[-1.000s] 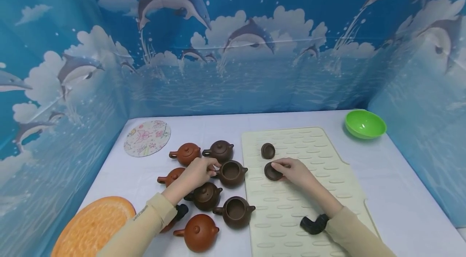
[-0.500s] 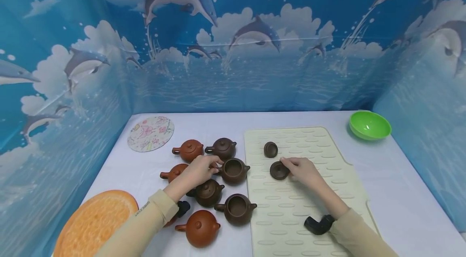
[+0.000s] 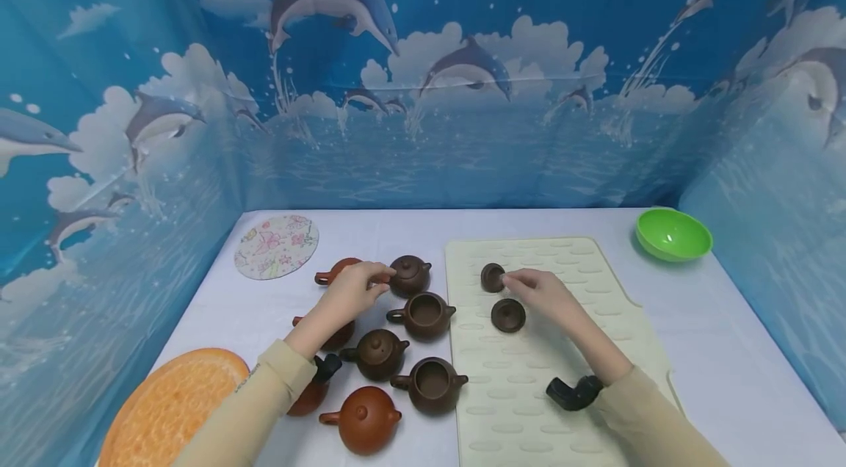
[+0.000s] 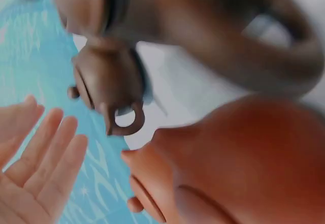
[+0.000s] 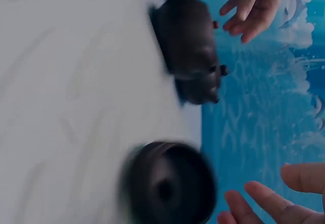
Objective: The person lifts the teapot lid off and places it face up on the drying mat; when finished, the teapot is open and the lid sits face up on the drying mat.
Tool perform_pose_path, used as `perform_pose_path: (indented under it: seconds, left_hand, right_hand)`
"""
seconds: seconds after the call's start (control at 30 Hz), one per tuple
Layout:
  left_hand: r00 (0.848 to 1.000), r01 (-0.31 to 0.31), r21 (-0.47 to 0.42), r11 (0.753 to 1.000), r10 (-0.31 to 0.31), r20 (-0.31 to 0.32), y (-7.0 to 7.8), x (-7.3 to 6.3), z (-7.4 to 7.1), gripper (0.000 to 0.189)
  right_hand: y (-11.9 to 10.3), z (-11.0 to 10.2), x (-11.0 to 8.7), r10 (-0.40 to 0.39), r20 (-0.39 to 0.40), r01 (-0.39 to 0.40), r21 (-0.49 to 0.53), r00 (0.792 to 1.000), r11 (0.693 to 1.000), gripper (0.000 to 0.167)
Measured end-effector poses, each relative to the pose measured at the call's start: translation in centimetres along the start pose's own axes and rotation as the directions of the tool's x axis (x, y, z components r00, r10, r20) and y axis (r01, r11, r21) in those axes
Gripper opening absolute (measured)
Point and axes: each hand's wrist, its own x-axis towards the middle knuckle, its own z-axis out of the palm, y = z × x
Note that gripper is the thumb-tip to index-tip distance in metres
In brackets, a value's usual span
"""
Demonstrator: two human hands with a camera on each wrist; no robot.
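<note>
Cloth printed with leaping dolphins (image 3: 383, 166) rises behind and beside a white-covered table (image 3: 396, 228). A cream dimpled mat (image 3: 489, 349) takes up its right part; an orange pad (image 3: 175, 408) lies near left, with a patterned disc (image 3: 276, 247) and a green bowl (image 3: 673, 236) by the far corners. The left hand (image 3: 350, 289) is loose, fingers fairly straight, nothing held, right beside the far dark teapot (image 3: 410, 277); I can't tell whether they touch. The right hand (image 3: 545, 294) too is unclenched and holds nothing, fingertips at the rim of the upper lid (image 3: 492, 277), touch or gap unclear. Left of the mat cluster reddish teapots (image 3: 366, 423), a lidded dark teapot (image 3: 377, 357) and two open-topped dark teapots (image 3: 429, 332). The lower lid (image 3: 508, 315) lies on the mat, near the upper lid.
</note>
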Motion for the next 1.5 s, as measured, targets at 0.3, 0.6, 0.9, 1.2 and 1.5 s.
perform_pose_path:
  seconds: [0.3,0.6,0.9,1.2,1.5]
  left_hand:
    - [0.988,0.142,-0.079,0.987,-0.146,-0.049,-0.7,2.3,-0.2,0.027]
    - [0.977,0.203,-0.044,0.978,-0.199,0.077,-1.0,3.5,1.4,0.029]
    - [0.986,0.155,0.050,0.987,-0.158,0.051,-0.7,3.9,1.8,0.022]
    - [0.987,0.161,0.066,0.985,-0.162,0.003,-0.5,4.1,1.6,0.028]
    - [0.988,0.157,0.101,0.982,-0.156,-0.011,-0.2,4.6,1.4,0.025]
  right_hand:
    - [-5.9,2.4,4.6,-0.134,0.085,0.128,0.078,0.987,0.989,0.036]
    - [-9.3,6.4,8.1,-0.194,0.216,0.182,0.074,0.957,0.981,0.031]
    - [-10.4,8.4,9.0,-0.197,0.193,0.212,-0.063,0.961,0.975,0.022]
    - [-10.5,8.6,9.0,-0.231,0.115,0.243,-0.096,0.966,0.965,0.010]
    - [-9.9,7.1,8.7,-0.228,0.076,0.226,0.030,0.971,0.974,0.011]
